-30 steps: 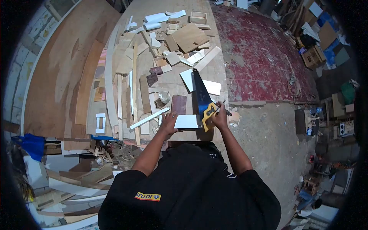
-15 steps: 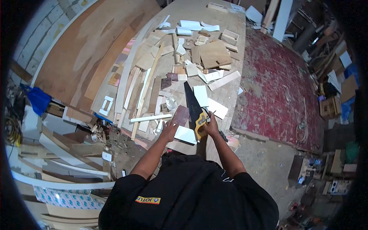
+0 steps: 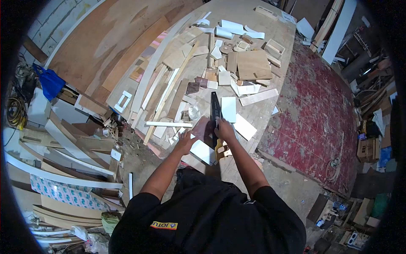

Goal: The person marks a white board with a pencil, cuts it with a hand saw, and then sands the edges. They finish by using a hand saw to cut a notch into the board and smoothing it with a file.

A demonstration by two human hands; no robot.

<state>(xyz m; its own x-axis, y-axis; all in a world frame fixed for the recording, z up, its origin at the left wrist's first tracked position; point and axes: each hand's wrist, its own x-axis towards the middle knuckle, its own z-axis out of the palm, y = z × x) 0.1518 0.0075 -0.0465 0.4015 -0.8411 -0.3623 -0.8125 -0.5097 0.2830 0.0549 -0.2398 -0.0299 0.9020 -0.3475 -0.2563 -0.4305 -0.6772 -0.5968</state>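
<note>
Just at the near end of the cluttered counter (image 3: pixel 230 9), a saw (image 3: pixel 215 108) with a dark blade and a yellow handle lies with its narrow tip pointing away from the person. The right hand (image 3: pixel 224 129) is over the lower part of the blade, its fingers bent toward the metal; whether they pinch it or only rest on it, I cannot tell. The handle sits below that hand, beside the right end of a white board (image 3: pixel 202 152). The left hand (image 3: pixel 185 143) is at the upper left end of the same board, fingers somewhat spread; how firmly they press is unclear. Between the hands and just left of the blade lies a reddish-brown piece (image 3: pixel 203 126). Right of the blade are an upright-looking white panel (image 3: pixel 228 109), flat on the counter and lengthwise to the saw, and a second white panel (image 3: pixel 245 127) set at a slant. A slim white strip (image 3: pixel 169 124) runs crosswise beyond the left hand, with a crumpled clear plastic item (image 3: pixel 194 112) near its right end. Farther up are a broad brown board (image 3: pixel 253 64), a small open wooden box (image 3: pixel 274 48) and curled white sheets (image 3: pixel 232 27).
</note>
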